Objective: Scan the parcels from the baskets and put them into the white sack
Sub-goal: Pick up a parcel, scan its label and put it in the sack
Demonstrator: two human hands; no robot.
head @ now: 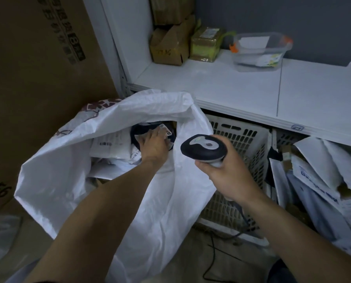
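Left: white sack point(68, 170), mouth open, its far rim folded forward above the labelled parcels point(109, 144) piled inside. Centre: left hand point(153, 145) reaches into the mouth onto a dark parcel point(148, 128); the fingertips are hidden, so grip or mere touch cannot be told. Right: right hand point(225, 176) wraps round the scanner point(203, 148), near the white basket point(242, 150). Far right: waiting parcels point(317, 180). Risks: the limp rim may collapse over the mouth; the trailing cable point(243, 216) may snag the basket.
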